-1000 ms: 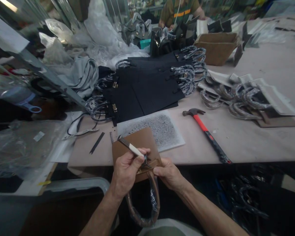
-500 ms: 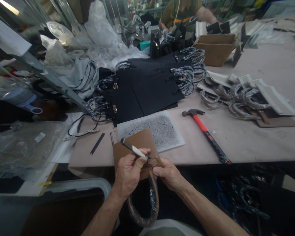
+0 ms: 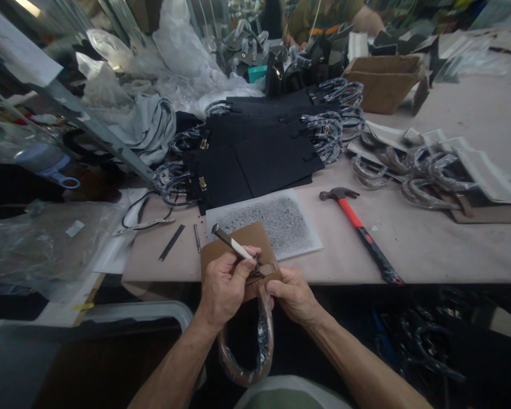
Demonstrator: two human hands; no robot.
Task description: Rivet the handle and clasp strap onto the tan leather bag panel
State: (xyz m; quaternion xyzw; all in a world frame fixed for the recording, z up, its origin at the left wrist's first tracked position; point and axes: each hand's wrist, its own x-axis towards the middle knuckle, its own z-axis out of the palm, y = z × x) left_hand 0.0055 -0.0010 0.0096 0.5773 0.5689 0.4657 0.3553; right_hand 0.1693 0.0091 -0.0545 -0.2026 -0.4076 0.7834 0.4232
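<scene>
My left hand (image 3: 225, 281) is closed around a slim metal tool (image 3: 235, 244) with a white grip. The tool slants across a brown leather-like bag panel (image 3: 234, 234), and its working end is hidden by my fingers. My right hand (image 3: 296, 292) pinches the panel's near right edge, thumb on top, beside a small strap and slot (image 3: 264, 270). From that edge hangs a brown carrying handle (image 3: 267, 341) wrapped in clear plastic, looping down toward my lap. The panel's far part overlaps a pitted white board (image 3: 309, 238) covered in black specks.
A claw hammer (image 3: 357, 224) with a red-and-black handle lies to the right. Behind the board are stacked black bag panels (image 3: 255, 153); brown ones (image 3: 485, 215) lie at right. A metal rod (image 3: 197, 238) and black strip (image 3: 171, 242) lie left. A person (image 3: 323, 20) is across the table.
The view has shifted slightly. Both hands keep their hold, and the panel is tilted a little differently, showing more of the strap and slot beside my right thumb.
</scene>
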